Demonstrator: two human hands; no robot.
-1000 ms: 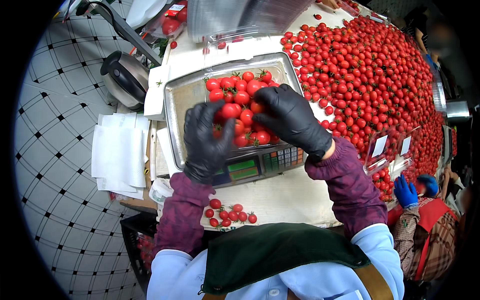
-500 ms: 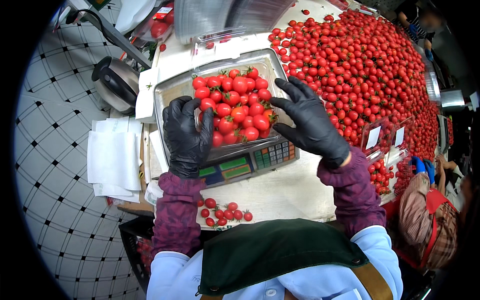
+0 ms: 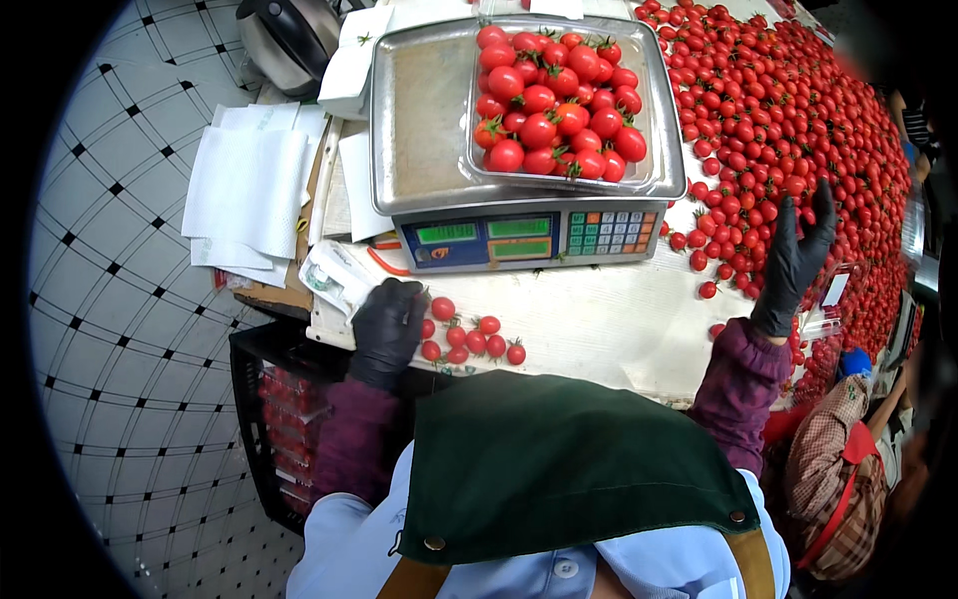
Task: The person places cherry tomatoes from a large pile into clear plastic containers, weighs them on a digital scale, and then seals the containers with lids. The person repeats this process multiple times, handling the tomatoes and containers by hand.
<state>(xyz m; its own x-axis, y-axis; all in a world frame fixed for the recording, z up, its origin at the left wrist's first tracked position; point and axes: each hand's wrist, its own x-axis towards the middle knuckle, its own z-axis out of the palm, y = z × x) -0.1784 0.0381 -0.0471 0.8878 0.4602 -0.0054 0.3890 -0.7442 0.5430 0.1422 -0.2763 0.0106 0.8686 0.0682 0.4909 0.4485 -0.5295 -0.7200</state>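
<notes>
My left hand (image 3: 389, 327), black-gloved, is at the table's front left with its fingers curled down. It is beside a small group of loose cherry tomatoes (image 3: 475, 342) and a white packet (image 3: 337, 275); the glove hides whatever is in its fingers. My right hand (image 3: 798, 255), also gloved, is raised on the right at the edge of the big tomato heap (image 3: 768, 130), fingers apart and nothing in them. Between them stands a digital scale (image 3: 544, 228). A clear tray (image 3: 477, 165) full of tomatoes sits on the right part of its metal pan (image 3: 429, 130).
White sheets (image 3: 244, 180) lie on the left, below a kettle (image 3: 289, 45). A black crate (image 3: 244, 419) with packed red produce stands under the table's left corner. Clear boxes (image 3: 823, 319) are at the right. Another person (image 3: 828, 459) is at the lower right.
Both hands have let go of the tomato tray on the scale. My left hand moved down to the table's front left, my right hand out to the right. The whole view has shifted.
</notes>
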